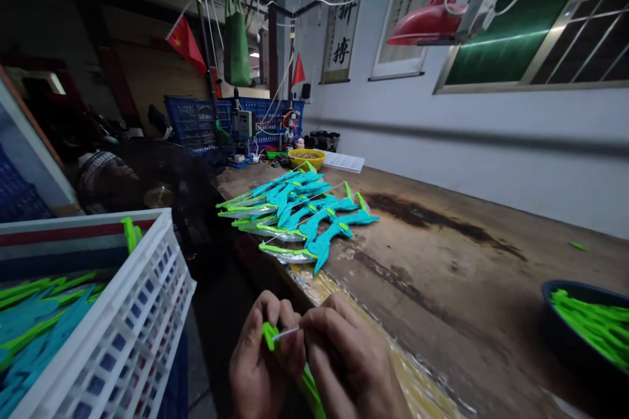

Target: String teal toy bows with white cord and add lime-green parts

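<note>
My left hand (263, 360) is closed around the tip of a bright green plastic strip (309, 389). The strip runs down toward me, partly hidden behind my fingers. A thin white string (285, 334) stretches from the strip's tip to my right hand (351, 357), whose thumb and forefinger pinch it. Both hands are close together in front of the bench edge. Just beyond them lies an overlapping pile of turquoise and green plastic toy bows (299, 216), with white strings across them.
A white plastic crate (142, 301) at my left holds more turquoise and green pieces. At the right of the wooden bench (442, 275) stands a dark basin (553, 314) of green strips. A yellow bowl (319, 162) and white tray (346, 162) sit farther back.
</note>
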